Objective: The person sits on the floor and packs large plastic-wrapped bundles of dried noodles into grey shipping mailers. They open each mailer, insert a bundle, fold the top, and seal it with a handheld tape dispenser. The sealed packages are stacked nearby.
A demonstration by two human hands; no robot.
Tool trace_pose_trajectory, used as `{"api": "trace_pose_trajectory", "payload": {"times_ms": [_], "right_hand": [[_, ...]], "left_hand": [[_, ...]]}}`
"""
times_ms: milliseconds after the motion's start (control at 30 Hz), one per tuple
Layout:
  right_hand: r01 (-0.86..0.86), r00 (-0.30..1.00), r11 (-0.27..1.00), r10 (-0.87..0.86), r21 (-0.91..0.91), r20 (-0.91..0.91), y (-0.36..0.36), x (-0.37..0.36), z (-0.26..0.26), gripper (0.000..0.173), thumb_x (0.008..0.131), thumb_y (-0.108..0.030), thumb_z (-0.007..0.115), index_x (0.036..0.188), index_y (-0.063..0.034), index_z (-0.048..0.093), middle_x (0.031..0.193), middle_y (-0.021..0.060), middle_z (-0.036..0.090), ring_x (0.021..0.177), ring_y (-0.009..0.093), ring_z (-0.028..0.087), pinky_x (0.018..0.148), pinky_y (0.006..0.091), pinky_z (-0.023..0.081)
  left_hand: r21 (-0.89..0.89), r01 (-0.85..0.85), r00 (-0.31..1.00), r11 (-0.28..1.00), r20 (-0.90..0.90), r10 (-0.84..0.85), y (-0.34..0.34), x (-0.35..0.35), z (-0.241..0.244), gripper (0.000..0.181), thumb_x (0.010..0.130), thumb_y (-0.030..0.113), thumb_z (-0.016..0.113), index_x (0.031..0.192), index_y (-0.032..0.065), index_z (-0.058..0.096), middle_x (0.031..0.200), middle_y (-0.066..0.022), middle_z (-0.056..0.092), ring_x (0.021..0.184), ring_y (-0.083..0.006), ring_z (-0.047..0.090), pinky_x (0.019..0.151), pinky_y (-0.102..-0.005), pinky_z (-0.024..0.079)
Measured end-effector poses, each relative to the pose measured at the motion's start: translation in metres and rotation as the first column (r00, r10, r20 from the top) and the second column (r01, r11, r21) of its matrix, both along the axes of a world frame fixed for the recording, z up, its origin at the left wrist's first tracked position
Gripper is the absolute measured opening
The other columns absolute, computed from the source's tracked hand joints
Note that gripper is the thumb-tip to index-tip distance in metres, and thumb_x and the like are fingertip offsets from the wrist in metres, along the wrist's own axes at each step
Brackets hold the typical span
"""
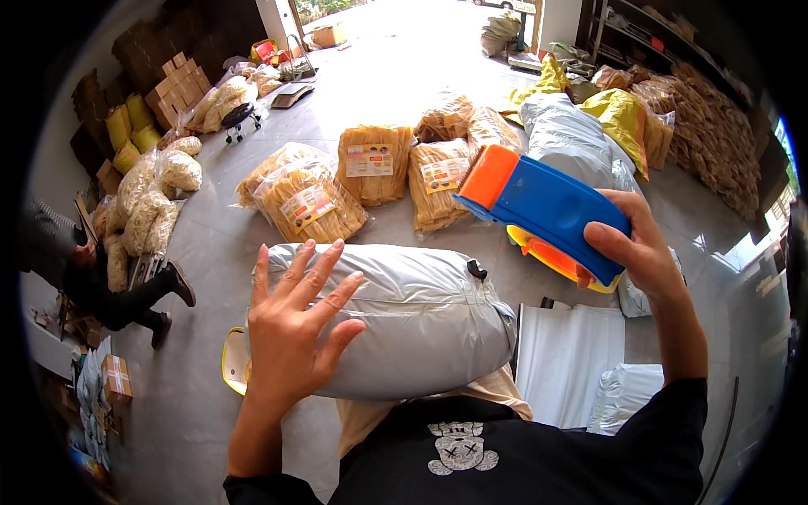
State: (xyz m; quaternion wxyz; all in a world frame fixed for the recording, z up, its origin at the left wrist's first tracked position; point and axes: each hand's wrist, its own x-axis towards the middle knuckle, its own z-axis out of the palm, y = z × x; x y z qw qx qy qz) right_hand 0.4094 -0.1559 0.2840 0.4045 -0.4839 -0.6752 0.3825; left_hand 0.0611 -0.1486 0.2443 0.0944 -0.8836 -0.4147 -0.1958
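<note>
A stuffed grey plastic mailing bag [404, 315] lies crosswise before me, apparently on my lap. My left hand [297, 322] is over its left end with the fingers spread and nothing gripped; whether the palm touches the plastic is unclear. Raised to the right, my right hand [625, 243] grips a blue and orange tape dispenser [555, 202]. Its toothed orange end points up and left, and part of its yellow side shows below. A small black piece [477, 270] sits at the bag's upper right end.
Several clear packs of dried yellowish strips [372, 164] stand on the floor ahead. Flat white mailing bags [568, 353] lie at my right, beside a filled white bag [628, 391]. A person [126, 290] is at the far left. A black wheeled stool [240, 117] stands farther back.
</note>
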Motion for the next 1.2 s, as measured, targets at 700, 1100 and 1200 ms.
{"api": "trace_pose_trajectory", "payload": {"times_ms": [700,1100,1200], "right_hand": [[-0.177,0.682,0.982,0.170,0.064,-0.711,0.046,-0.022,-0.025,0.042,0.080,-0.035,0.050,0.101,0.0008,0.052,0.089,0.0156,0.062,0.076,0.018,0.063,0.070,0.0288,0.052],[-0.621,0.736,0.774,0.521,-0.123,-0.433,0.059,-0.127,-0.006,0.056,0.066,-0.031,0.067,0.098,0.0142,0.054,0.072,0.0138,0.062,0.055,0.015,0.063,0.050,0.0222,0.053],[-0.611,0.774,0.775,0.544,-0.160,-0.323,0.038,-0.154,0.011,0.062,0.067,-0.032,0.069,0.102,0.0169,0.052,0.073,0.0160,0.062,0.054,0.018,0.064,0.048,0.0235,0.053]], "left_hand": [[-0.461,0.629,0.266,0.625,0.884,0.384,0.108,-0.067,-0.070,0.054,0.083,0.027,0.063,0.127,0.0005,0.047,0.115,-0.0093,0.058,0.103,-0.0141,0.055,0.089,-0.0264,0.044],[-0.321,0.652,0.157,0.687,0.944,0.292,0.012,-0.111,-0.038,0.034,0.088,0.035,0.057,0.102,0.0034,0.059,0.092,-0.0051,0.061,0.081,-0.0105,0.057,0.073,-0.0255,0.046],[-0.258,0.796,-0.078,0.547,0.853,0.516,-0.022,-0.078,-0.019,0.036,0.089,0.036,0.055,0.104,0.0038,0.058,0.089,-0.0036,0.062,0.077,-0.0100,0.058,0.069,-0.0260,0.047]]}}
